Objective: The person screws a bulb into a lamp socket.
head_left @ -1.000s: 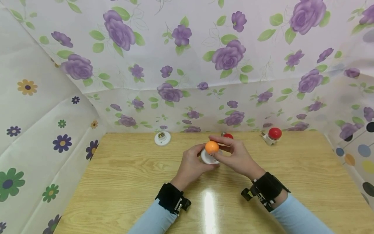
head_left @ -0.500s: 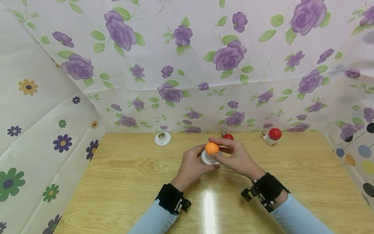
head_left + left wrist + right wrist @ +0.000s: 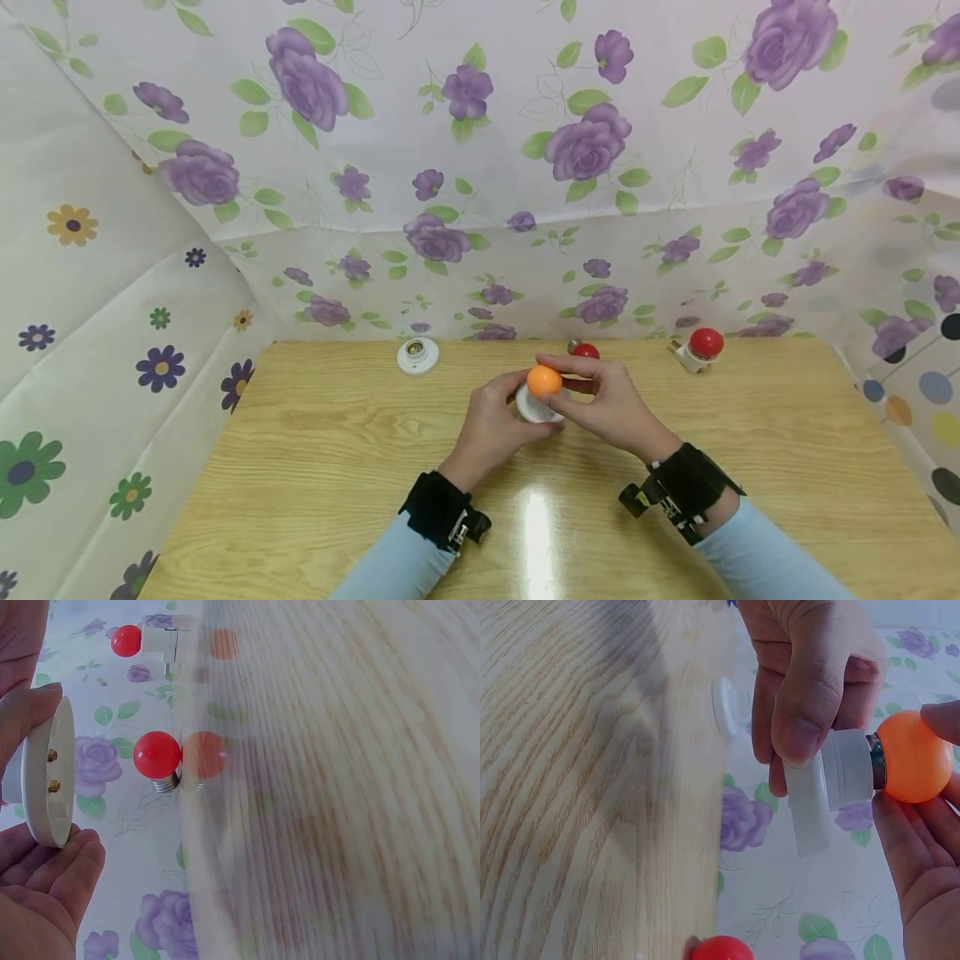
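Above the middle of the table, my left hand [image 3: 491, 425] grips a round white lamp holder [image 3: 531, 408] by its rim. The holder is tilted on its side in the right wrist view, and its underside shows brass screws in the left wrist view. My right hand [image 3: 611, 406] pinches an orange light bulb [image 3: 915, 757] between thumb and fingers. A narrow band of the bulb's metal base shows at the mouth of the socket [image 3: 853, 766]; the rest of that base is hidden. Both hands hold the two pieces clear of the tabletop.
At the table's [image 3: 337, 467] back edge lie another white lamp holder [image 3: 417, 356] with no bulb, a loose red bulb [image 3: 586, 351] behind the right hand, and a red bulb in a white plug-in socket [image 3: 697, 354] at the right. A flowered cloth [image 3: 480, 192] hangs behind.
The orange bulb and the right fingers have dropped very slightly, and the holder's tilt has shifted a little. Both hands keep their grip in the same place.
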`<state>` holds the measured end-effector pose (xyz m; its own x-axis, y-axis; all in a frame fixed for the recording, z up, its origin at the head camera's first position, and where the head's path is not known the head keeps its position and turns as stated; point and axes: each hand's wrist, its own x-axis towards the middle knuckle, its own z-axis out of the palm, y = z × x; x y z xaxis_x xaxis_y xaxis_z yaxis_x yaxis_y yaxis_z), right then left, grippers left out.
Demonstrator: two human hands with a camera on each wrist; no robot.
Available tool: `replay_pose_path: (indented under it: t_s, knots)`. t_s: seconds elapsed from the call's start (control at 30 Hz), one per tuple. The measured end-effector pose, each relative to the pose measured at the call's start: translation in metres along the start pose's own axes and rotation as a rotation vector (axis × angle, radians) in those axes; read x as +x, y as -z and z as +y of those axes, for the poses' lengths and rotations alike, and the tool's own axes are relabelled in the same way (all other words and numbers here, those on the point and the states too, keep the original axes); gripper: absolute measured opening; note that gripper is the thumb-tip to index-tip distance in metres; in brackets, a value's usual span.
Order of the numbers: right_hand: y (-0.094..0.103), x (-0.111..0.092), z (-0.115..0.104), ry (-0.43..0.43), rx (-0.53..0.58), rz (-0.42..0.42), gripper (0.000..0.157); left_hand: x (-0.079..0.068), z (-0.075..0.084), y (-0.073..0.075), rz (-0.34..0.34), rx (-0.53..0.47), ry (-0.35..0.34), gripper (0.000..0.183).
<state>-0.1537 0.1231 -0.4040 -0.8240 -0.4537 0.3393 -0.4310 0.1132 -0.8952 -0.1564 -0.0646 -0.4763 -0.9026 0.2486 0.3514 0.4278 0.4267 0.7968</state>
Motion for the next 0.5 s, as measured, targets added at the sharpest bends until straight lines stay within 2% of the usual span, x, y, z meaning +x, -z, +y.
replay_pose_path:
  t_s: [0.2,0.4,0.5]
  knots:
    - [-0.001,-0.001,0.006,-0.001,0.024,0.038,0.039,0.000,0.002,0.001,-0.003,0.003,0.003,0.063]
    - [0.000,-0.002,0.028,-0.022,0.027,0.051,0.040,0.001,0.003,0.001,-0.006,0.002,0.023,0.062]
    - [0.000,-0.002,0.032,-0.027,0.032,0.057,0.041,0.001,0.003,0.000,-0.004,-0.003,0.020,0.062]
